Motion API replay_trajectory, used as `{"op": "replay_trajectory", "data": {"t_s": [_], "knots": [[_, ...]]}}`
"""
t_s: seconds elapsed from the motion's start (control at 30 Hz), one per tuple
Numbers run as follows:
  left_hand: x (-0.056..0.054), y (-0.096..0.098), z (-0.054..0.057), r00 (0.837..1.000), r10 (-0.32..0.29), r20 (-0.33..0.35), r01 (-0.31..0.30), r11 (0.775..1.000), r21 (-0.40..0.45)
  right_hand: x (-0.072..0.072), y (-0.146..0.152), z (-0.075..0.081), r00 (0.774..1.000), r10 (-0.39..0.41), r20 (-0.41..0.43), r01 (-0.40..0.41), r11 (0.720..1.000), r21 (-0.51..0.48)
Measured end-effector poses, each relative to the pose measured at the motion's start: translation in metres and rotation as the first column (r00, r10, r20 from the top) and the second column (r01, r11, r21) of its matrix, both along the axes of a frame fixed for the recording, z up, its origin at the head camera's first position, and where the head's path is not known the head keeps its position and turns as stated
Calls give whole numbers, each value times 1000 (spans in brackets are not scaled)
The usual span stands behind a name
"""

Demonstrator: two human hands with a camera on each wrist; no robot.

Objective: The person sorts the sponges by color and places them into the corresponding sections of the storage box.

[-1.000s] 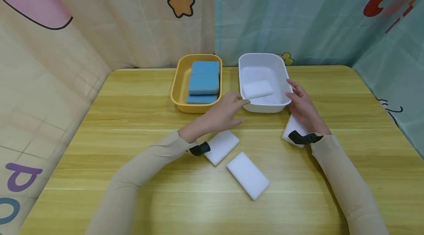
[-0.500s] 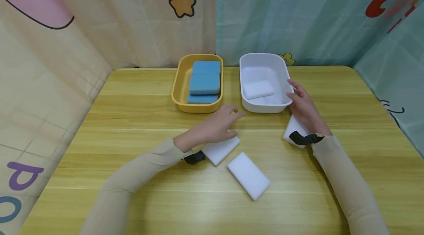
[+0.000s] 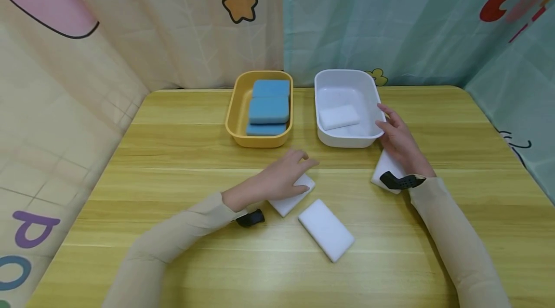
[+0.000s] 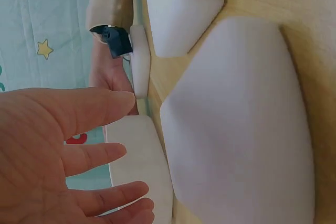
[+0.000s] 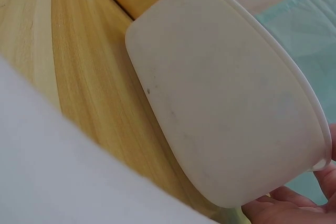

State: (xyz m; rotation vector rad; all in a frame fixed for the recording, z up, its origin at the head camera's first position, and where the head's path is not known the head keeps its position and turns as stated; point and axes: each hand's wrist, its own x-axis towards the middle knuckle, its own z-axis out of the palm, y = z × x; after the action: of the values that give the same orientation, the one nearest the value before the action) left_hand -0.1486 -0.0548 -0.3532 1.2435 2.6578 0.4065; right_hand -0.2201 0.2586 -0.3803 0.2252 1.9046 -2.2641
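Note:
My left hand (image 3: 284, 176) hovers over a white sponge (image 3: 291, 202), its fingers spread and relaxed, holding nothing. The left wrist view shows that same sponge (image 4: 241, 129) large beside the open palm (image 4: 37, 150). With thumb and fingers, my right hand (image 3: 401, 141) holds the right wall of a white plastic bin (image 3: 347, 141). One white sponge (image 3: 340, 116) lies inside this bin. Another white sponge (image 3: 383, 170) is on the table under the right wrist, partly hidden. A further white sponge (image 3: 326, 231) lies nearer the front.
To the left of the white bin stands a yellow bin (image 3: 231, 125) with several blue sponges (image 3: 269, 110) in it. Both bins sit near the back edge of the wooden table (image 3: 173, 154), close to a printed curtain (image 3: 186, 23).
My left hand has moved back from the white bin's front rim, toward me and slightly left, to above the white sponge. My right hand stays on the bin.

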Motion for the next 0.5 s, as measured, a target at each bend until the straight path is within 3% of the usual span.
{"op": "replay_trajectory", "data": {"t_s": [0.5], "knots": [[17, -10, -6, 999, 29, -34, -29, 1000, 1, 1, -1, 0, 1000, 12, -15, -12, 1000, 4]]}}
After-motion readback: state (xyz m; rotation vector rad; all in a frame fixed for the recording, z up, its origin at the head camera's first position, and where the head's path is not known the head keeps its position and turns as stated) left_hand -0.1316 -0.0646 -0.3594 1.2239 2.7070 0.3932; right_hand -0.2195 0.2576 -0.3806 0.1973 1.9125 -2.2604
